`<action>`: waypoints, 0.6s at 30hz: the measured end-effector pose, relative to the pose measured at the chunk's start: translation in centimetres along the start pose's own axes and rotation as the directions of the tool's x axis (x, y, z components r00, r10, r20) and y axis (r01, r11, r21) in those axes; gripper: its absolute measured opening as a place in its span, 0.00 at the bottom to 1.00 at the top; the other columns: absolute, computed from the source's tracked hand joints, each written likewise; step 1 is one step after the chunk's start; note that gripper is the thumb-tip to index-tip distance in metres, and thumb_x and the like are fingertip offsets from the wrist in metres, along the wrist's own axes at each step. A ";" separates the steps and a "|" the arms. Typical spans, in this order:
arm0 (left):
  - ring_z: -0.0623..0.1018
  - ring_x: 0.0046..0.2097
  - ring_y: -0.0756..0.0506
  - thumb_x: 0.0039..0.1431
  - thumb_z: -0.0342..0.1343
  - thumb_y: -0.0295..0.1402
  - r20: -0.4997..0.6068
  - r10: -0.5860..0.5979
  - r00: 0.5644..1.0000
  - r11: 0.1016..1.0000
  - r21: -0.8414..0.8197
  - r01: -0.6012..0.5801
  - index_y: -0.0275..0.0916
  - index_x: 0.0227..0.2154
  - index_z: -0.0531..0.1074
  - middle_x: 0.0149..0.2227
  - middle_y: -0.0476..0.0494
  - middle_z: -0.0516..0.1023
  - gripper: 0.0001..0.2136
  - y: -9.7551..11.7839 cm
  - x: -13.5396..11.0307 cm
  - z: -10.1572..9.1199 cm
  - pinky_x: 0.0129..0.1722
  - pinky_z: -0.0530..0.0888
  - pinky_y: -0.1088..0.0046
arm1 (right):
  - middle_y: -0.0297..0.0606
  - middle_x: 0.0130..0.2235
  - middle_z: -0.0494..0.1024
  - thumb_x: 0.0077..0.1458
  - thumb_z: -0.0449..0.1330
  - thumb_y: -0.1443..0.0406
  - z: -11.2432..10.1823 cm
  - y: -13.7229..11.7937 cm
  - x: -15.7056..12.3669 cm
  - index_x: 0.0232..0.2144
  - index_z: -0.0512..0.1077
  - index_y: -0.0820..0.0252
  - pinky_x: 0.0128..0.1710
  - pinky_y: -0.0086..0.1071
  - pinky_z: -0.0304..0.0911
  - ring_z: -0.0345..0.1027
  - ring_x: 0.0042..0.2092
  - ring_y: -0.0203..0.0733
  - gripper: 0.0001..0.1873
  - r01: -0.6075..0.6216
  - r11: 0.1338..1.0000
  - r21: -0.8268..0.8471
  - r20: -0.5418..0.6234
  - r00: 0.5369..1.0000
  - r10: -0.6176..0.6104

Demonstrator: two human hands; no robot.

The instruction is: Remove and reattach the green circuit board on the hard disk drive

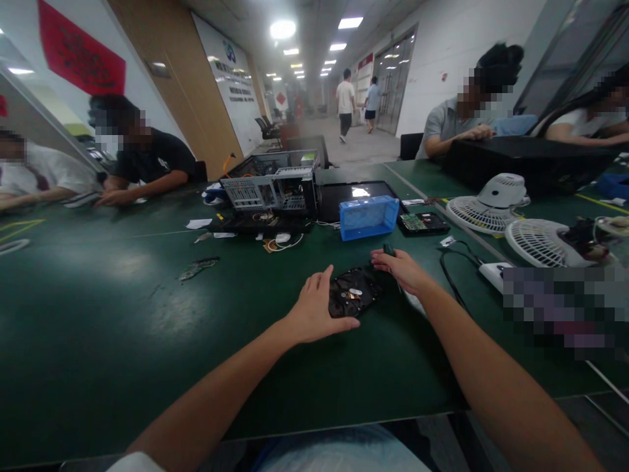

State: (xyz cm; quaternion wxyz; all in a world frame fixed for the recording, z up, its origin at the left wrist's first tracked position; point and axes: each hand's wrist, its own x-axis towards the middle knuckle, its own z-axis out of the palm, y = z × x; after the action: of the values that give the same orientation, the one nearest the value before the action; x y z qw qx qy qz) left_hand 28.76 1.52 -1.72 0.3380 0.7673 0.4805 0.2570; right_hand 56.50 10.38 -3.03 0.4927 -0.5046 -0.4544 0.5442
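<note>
An opened black hard drive (354,293) lies on the green table (147,314) in front of me, its shiny platter showing. My left hand (317,307) cups the drive's left edge, fingers together and thumb along the near side. My right hand (400,267) rests at the drive's far right corner, fingers closed around a thin tool with a dark handle (388,250) that stands up from the fist.
Behind the drive stand a blue plastic box (368,217), an open metal computer chassis (272,187), a black panel (354,196) and a circuit board (421,223). White fan parts (484,203) and a cable (455,272) lie right. Other people sit at the table's left and right.
</note>
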 end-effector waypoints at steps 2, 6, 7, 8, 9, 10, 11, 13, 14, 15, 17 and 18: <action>0.48 0.71 0.20 0.36 0.72 0.59 0.046 0.013 0.999 0.997 0.075 -0.017 0.48 0.74 0.40 0.71 0.28 0.49 0.66 -1.0 -0.6 0.4 0.68 0.44 0.36 | 0.44 0.42 0.81 0.53 0.68 0.68 0.0 0.2 0.1 0.36 0.79 0.61 0.43 0.32 0.75 0.75 0.42 0.41 0.05 0.003 1.000 -0.024 -0.001 1.000 -0.003; 0.50 0.70 0.20 0.39 0.71 0.59 0.089 0.065 0.994 0.995 0.074 -0.072 0.49 0.74 0.39 0.70 0.29 0.51 0.64 -1.6 -0.3 0.3 0.66 0.46 0.33 | 0.43 0.41 0.81 0.53 0.69 0.67 0.1 0.4 0.5 0.36 0.78 0.60 0.40 0.31 0.75 0.75 0.42 0.42 0.06 0.004 0.999 -0.052 -0.019 1.000 -0.005; 0.50 0.70 0.20 0.40 0.70 0.59 0.103 0.079 0.991 0.994 0.064 -0.086 0.49 0.74 0.38 0.71 0.30 0.50 0.63 -1.5 -0.2 0.1 0.67 0.46 0.33 | 0.43 0.40 0.81 0.53 0.70 0.67 0.1 0.5 0.6 0.37 0.78 0.60 0.39 0.31 0.75 0.75 0.42 0.42 0.07 0.002 0.999 -0.052 -0.027 1.000 -0.004; 0.49 0.71 0.21 0.41 0.70 0.58 0.124 0.095 0.988 0.994 0.049 -0.101 0.49 0.74 0.38 0.72 0.30 0.49 0.63 -1.5 -0.1 -0.1 0.67 0.47 0.34 | 0.43 0.40 0.81 0.53 0.70 0.66 0.1 0.5 0.6 0.37 0.78 0.59 0.38 0.31 0.75 0.75 0.41 0.42 0.08 0.001 0.999 -0.050 -0.035 0.999 -0.003; 0.48 0.72 0.22 0.41 0.71 0.57 0.140 0.110 0.984 0.993 0.032 -0.116 0.49 0.74 0.37 0.72 0.32 0.47 0.63 -1.5 0.0 -0.4 0.68 0.48 0.36 | 0.42 0.40 0.81 0.53 0.70 0.66 0.1 0.6 0.7 0.38 0.78 0.59 0.38 0.31 0.75 0.75 0.41 0.42 0.09 0.001 0.999 -0.047 -0.042 0.999 -0.003; 0.48 0.72 0.23 0.42 0.71 0.56 0.157 0.123 0.980 0.992 0.018 -0.127 0.50 0.74 0.37 0.73 0.33 0.46 0.63 -1.7 0.1 -1.0 0.68 0.49 0.38 | 0.42 0.40 0.80 0.53 0.70 0.66 0.0 0.6 0.7 0.38 0.77 0.59 0.38 0.31 0.75 0.75 0.41 0.42 0.09 0.001 0.999 -0.042 -0.047 0.999 -0.003; 0.47 0.73 0.25 0.43 0.71 0.55 0.164 0.127 0.978 0.991 0.019 -0.132 0.49 0.74 0.37 0.74 0.34 0.44 0.62 -2.1 0.1 -1.8 0.69 0.50 0.40 | 0.42 0.40 0.80 0.54 0.70 0.66 0.0 0.7 0.7 0.39 0.77 0.59 0.38 0.31 0.75 0.76 0.41 0.42 0.09 0.002 0.999 -0.037 -0.051 0.999 -0.003; 0.49 0.73 0.29 0.51 0.66 0.54 0.097 0.088 0.991 0.988 0.119 -0.100 0.48 0.73 0.46 0.74 0.36 0.46 0.51 -3.8 0.0 -4.5 0.70 0.52 0.45 | 0.42 0.40 0.80 0.55 0.69 0.66 0.0 0.7 0.6 0.39 0.77 0.59 0.38 0.31 0.75 0.76 0.41 0.42 0.08 0.005 1.000 -0.031 -0.051 0.999 -0.006; 0.51 0.73 0.31 0.59 0.60 0.53 0.031 0.058 0.998 0.978 0.200 -0.062 0.45 0.71 0.53 0.73 0.35 0.51 0.42 -5.1 -0.2 -6.4 0.70 0.53 0.47 | 0.42 0.40 0.80 0.55 0.68 0.66 0.0 0.7 0.6 0.39 0.78 0.59 0.39 0.31 0.75 0.76 0.40 0.41 0.08 0.006 0.999 -0.033 -0.053 0.999 -0.007; 0.54 0.72 0.32 0.63 0.56 0.50 -0.062 0.030 0.998 0.957 0.289 -0.011 0.42 0.68 0.60 0.70 0.34 0.57 0.34 -6.7 -0.4 -8.7 0.70 0.53 0.49 | 0.42 0.39 0.80 0.55 0.68 0.66 0.1 0.8 0.6 0.39 0.78 0.60 0.39 0.31 0.75 0.75 0.40 0.41 0.08 0.005 0.999 -0.040 -0.058 0.998 -0.007; 0.60 0.69 0.34 0.65 0.54 0.43 -0.247 -0.029 0.968 0.891 0.433 0.138 0.36 0.63 0.66 0.66 0.32 0.65 0.26 -10.4 -1.3 -14.0 0.69 0.54 0.51 | 0.41 0.39 0.80 0.55 0.68 0.66 0.2 0.8 0.6 0.38 0.78 0.60 0.39 0.30 0.75 0.75 0.39 0.40 0.07 0.001 0.998 -0.059 -0.073 0.997 -0.005; 0.62 0.67 0.34 0.65 0.55 0.39 -0.332 -0.078 0.940 0.849 0.473 0.237 0.33 0.60 0.67 0.64 0.32 0.67 0.24 -12.2 -1.9 -16.8 0.69 0.55 0.52 | 0.41 0.39 0.80 0.55 0.69 0.67 0.3 0.8 0.6 0.38 0.78 0.60 0.39 0.30 0.74 0.75 0.39 0.40 0.07 0.000 0.998 -0.066 -0.079 0.997 -0.005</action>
State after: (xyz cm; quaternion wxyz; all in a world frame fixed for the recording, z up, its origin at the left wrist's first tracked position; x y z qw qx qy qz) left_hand 8.99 8.10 -0.44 0.0681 0.7382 0.6385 0.2066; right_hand 56.15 10.90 -3.88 0.4940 -0.5413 -0.4528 0.5078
